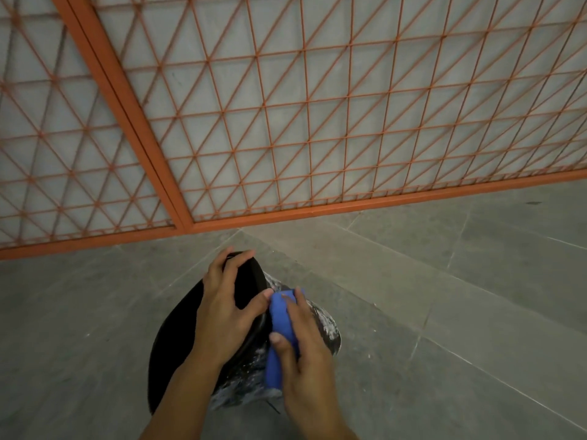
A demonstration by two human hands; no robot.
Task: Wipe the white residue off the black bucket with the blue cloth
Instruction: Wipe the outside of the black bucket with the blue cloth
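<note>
Hands (222,308) gripping bucket (171,344), cloth (279,331)

1. One view only, from a camera worn on the person's head.
2. It looks forward and steeply down at the grey tiled floor (444,312).
3. The hands sit close beneath it, low in the middle of the frame.
4. Its wide lens also takes in the orange metal grille (286,122) beyond, across the whole upper half.

Left hand (224,308) on black bucket (173,341), right hand (305,354) gripping blue cloth (279,315).
</note>
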